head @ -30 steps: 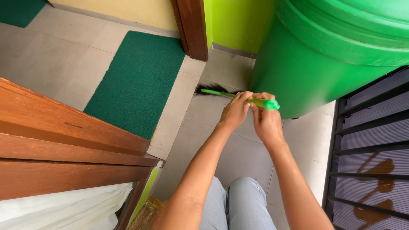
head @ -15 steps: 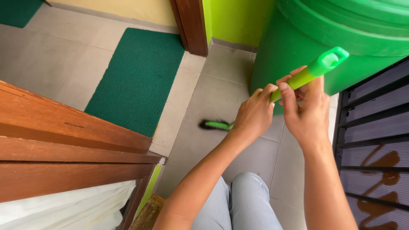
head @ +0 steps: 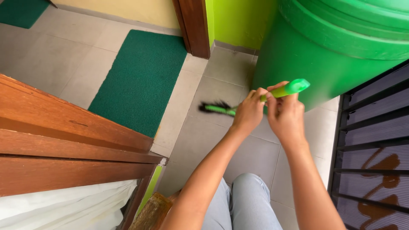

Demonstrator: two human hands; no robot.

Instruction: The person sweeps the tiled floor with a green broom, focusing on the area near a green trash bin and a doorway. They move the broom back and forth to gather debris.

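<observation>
Both hands grip a green broom (head: 279, 91) by its handle. The left hand (head: 249, 111) is closed around the shaft lower down; the right hand (head: 286, 117) is closed around it just above, touching the left, with the handle's green tip sticking out past its fingers. From the left hand the shaft slants down and away to dark bristles (head: 211, 107), blurred, on the tiled floor (head: 213, 140). Just beyond the right hand stands a big green barrel (head: 324, 55). A green mat (head: 140, 81) lies well to the left of the left hand, and a dark grille (head: 375, 149) stands to the right of the right hand. Wooden boards (head: 64, 145) run near the left forearm.
</observation>
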